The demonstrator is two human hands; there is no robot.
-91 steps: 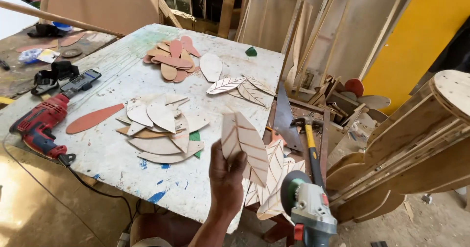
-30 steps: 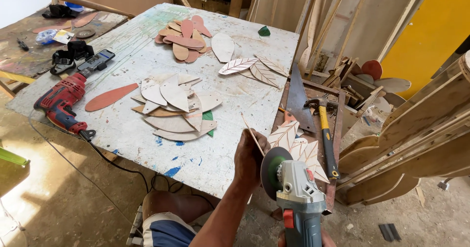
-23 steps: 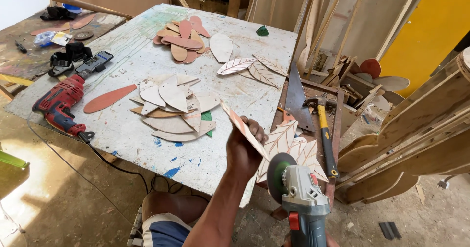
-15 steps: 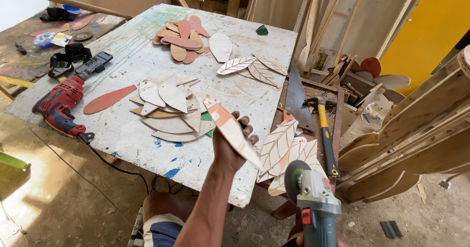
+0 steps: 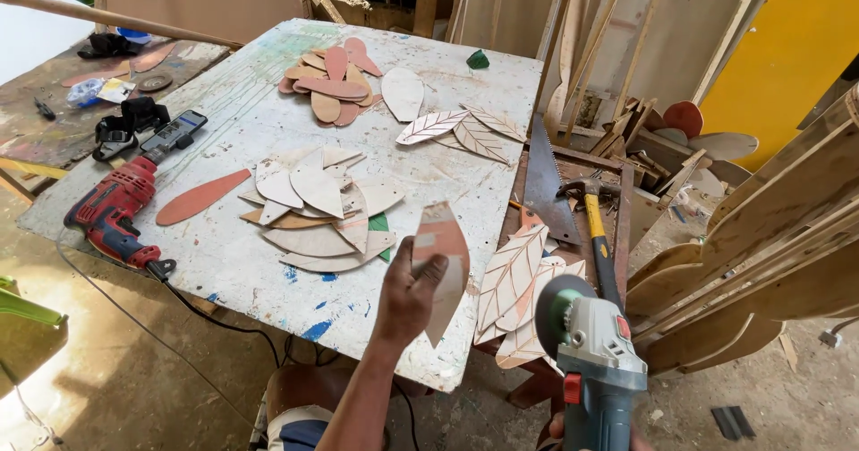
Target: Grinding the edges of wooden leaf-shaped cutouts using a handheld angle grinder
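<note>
Left hand: the left hand (image 5: 410, 297) is up over the near edge of the table, pinching a leaf-shaped wood piece (image 5: 442, 268) between thumb and fingers.
Wood piece: it stands almost upright, point down, above the white table (image 5: 233, 272).
Right hand: only a bit of the right hand (image 5: 586, 431) shows at the bottom; it is wrapped around the grinder (image 5: 595, 361).
Grinder: grey and green, disc up, just beside the wood piece.
Table: a pile of flat leaf shapes (image 5: 313, 209) lies near the middle; a red drill (image 5: 114, 214) lies at the left edge.

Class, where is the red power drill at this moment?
In the head view, the red power drill lies at the left edge of the white worktable, beside a reddish leaf-shaped wooden cutout.
</note>
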